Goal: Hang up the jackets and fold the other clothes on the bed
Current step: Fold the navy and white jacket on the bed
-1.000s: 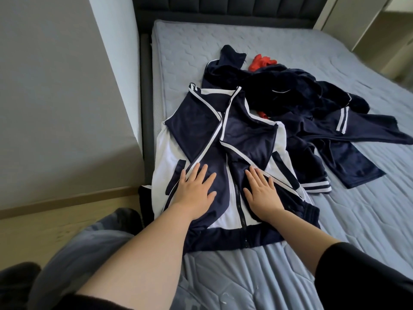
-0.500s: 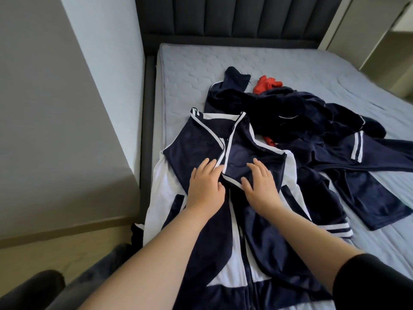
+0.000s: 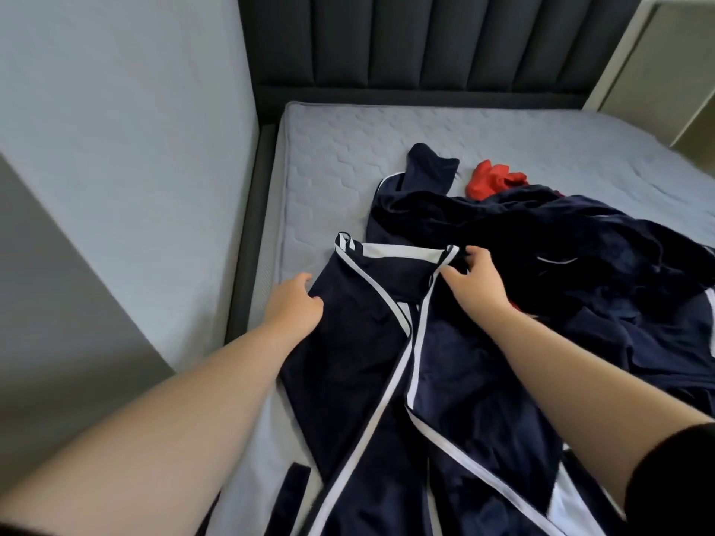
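Fingers (image 3: 316, 301) of left hand (image 3: 296, 307) are curled round the left shoulder edge of the navy jacket (image 3: 360, 353). Right hand (image 3: 478, 288) pinches its white-trimmed collar between fingers and thumb. Jacket lies spread near-left on the bed (image 3: 329, 168), touching the dark clothes heap (image 3: 580, 245) at right. Red garment (image 3: 491, 179) is at the heap's far edge.

A grey quilted bed (image 3: 348, 156) meets a dark padded headboard (image 3: 425, 40). Near its left side lies a navy jacket (image 3: 367, 361) with white stripes. Touching it on the right is a heap of dark clothes (image 3: 580, 245), with a red garment (image 3: 491, 179) at the far edge.
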A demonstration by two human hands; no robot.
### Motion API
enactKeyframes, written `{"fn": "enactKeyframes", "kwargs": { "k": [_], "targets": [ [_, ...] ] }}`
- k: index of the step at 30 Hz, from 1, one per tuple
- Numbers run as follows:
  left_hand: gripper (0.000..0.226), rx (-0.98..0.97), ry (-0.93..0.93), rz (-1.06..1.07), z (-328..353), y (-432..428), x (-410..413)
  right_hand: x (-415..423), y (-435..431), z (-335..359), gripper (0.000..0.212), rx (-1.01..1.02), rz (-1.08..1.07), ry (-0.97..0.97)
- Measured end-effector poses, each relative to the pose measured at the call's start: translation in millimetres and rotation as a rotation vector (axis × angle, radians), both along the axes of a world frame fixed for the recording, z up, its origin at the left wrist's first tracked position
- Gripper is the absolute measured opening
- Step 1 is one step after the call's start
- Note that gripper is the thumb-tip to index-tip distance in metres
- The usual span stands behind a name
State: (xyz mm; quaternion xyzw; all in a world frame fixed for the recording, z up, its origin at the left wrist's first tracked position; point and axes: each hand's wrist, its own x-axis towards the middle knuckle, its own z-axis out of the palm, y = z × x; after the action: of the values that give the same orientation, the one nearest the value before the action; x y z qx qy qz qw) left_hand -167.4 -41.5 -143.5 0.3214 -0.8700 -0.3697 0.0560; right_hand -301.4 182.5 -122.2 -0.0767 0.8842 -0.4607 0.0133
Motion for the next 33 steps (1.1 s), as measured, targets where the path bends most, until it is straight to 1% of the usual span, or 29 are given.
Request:
{"fn": "enactKeyframes", "kwargs": {
  "k": [2,4,6,7,8,9,11,12,16,18,20,21,23,24,25,26,27,29,30,31,32,33],
  "targets": [
    [0.058,0.042,-0.019,-0.002,-6,-10,-14,-21,-2,-2,0.068,0.015,-0.018,-0.061],
    [0.063,0.061,-0.019,-0.012,-10,-15,-26,-35,-3,-4,0.067,-0.03,-0.056,-0.153],
    [0.068,0.084,-0.014,-0.024,-12,-17,-35,-43,-5,-4,0.056,-0.107,-0.046,-0.29],
    [0.068,0.116,-0.005,-0.019,-11,-16,-39,-45,-6,-4,0.046,-0.13,-0.022,-0.353],
    [0.066,0.153,0.011,-0.001,-10,-16,-41,-46,-6,-3,0.035,-0.143,-0.003,-0.39],
    [0.057,0.186,0.044,0.023,-8,-14,-42,-46,-7,-1,0.027,-0.151,0.004,-0.399],
    [0.027,0.206,0.149,0.064,-3,-9,-41,-43,-7,6,0.024,-0.176,0.015,-0.351],
    [0.019,0.182,0.195,0.076,0,-5,-37,-40,-6,11,0.025,-0.19,0.028,-0.296],
    [0.021,0.004,0.322,0.177,7,14,-9,-14,12,41,0.031,-0.277,0.119,-0.079],
    [0.022,0.004,0.388,0.252,5,25,12,9,33,52,0.03,-0.28,0.179,-0.003],
    [0.021,0.093,0.447,0.349,0,38,35,35,57,55,0.031,-0.25,0.233,0.058],
    [0.023,0.177,0.471,0.414,-3,45,44,46,70,54,0.033,-0.198,0.244,0.091],
    [0.031,0.45,0.504,0.561,-7,59,63,67,95,44,0.037,-0.021,0.233,0.158],
    [0.032,0.635,0.512,0.614,-8,67,72,77,107,34,0.037,0.052,0.203,0.172],
    [0.031,0.808,0.496,0.645,-9,73,80,87,117,23,0.038,0.079,0.146,0.156],
    [0.029,0.936,0.449,0.651,-10,79,86,97,124,10,0.038,0.044,0.072,0.085],
    [0.025,1.003,0.39,0.63,-9,85,93,107,130,0,0.039,-0.058,-0.003,-0.044],
    [0.018,1.038,0.308,0.543,-6,95,103,115,136,-14,0.036,-0.35,-0.099,-0.35],
    [0.016,1.044,0.274,0.491,-4,101,105,114,137,-17,0.027,-0.475,-0.148,-0.473],
    [0.016,1.052,0.241,0.441,-2,106,107,112,137,-16,0.016,-0.554,-0.191,-0.556],
    [0.017,1.053,0.214,0.402,-1,110,108,109,136,-13,0.015,-0.583,-0.206,-0.596],
    [0.015,1.043,0.197,0.378,0,114,109,106,133,-12,0.019,-0.575,-0.181,-0.605]
  ]
}}
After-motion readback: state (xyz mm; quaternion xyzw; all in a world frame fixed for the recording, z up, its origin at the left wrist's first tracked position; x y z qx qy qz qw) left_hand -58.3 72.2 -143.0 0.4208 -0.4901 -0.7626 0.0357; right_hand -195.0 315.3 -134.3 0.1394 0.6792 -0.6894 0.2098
